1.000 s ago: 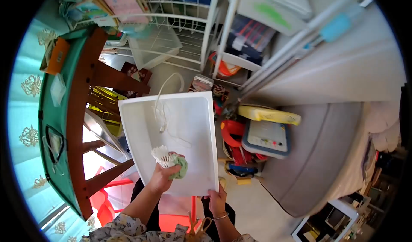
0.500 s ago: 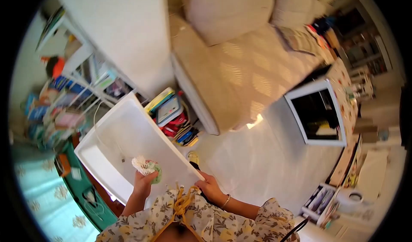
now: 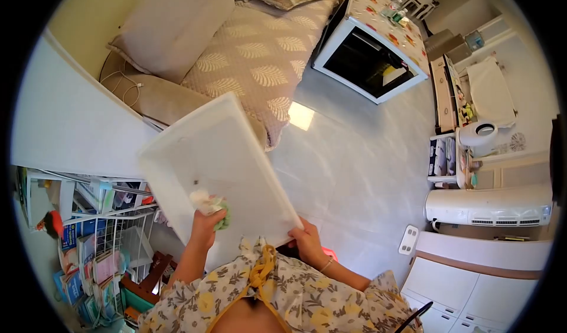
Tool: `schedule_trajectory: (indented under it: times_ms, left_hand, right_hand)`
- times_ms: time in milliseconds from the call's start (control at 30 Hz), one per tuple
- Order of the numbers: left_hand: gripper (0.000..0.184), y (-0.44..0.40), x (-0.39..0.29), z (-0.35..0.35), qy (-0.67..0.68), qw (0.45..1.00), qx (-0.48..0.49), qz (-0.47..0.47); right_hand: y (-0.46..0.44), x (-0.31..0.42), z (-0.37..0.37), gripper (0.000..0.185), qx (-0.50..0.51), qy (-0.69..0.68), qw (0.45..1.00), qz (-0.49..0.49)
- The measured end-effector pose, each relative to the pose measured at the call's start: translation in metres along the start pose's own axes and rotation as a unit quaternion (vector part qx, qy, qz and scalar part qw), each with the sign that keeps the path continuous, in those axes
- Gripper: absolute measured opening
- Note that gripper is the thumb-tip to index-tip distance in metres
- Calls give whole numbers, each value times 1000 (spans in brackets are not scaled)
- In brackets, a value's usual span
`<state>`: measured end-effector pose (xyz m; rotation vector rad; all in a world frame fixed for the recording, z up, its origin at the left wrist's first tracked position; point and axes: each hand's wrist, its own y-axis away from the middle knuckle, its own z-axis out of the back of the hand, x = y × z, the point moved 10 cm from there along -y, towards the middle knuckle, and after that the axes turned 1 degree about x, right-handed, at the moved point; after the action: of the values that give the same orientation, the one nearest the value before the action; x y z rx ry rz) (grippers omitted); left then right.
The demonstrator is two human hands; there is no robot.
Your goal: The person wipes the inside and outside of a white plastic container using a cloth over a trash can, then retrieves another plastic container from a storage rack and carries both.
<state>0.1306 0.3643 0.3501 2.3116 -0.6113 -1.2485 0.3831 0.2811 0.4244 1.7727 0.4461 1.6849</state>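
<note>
A large white rectangular plastic tub [image 3: 269,173] is tilted in front of my body, its hollow side facing me. My right hand [image 3: 305,241] is closed around the tub's near right rim. Inside the tub, my left hand [image 3: 204,228] is closed on a bunched cloth [image 3: 208,202], white and net-like with a green part. The cloth is close to the tub's inner surface; whether it touches is unclear. A small dark square spot [image 3: 196,182] shows on that surface.
A sofa [image 3: 218,61] with cushions lies beyond the tub. To the left stands a wire rack [image 3: 112,238] with books and papers. A white-framed cabinet [image 3: 369,61] stands ahead right, and a white air conditioner [image 3: 487,208] and a power strip [image 3: 408,240] are at the right.
My body and view have turned to the right, and the tub has swung round with me. Both hands keep their holds; the cloth still lies within the tub's outline.
</note>
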Motion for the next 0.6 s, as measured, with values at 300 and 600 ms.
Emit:
schedule_trajectory:
  times_ms: [300, 600]
  left_hand:
    - [43, -79, 8, -149, -101, 987, 125, -22]
    - [48, -135, 17, -317, -362, 907, 32, -213]
  right_hand:
    - [11, -12, 92, 43, -98, -107, 989, 7]
    - [-29, 34, 255, 47, -105, -137, 985, 23]
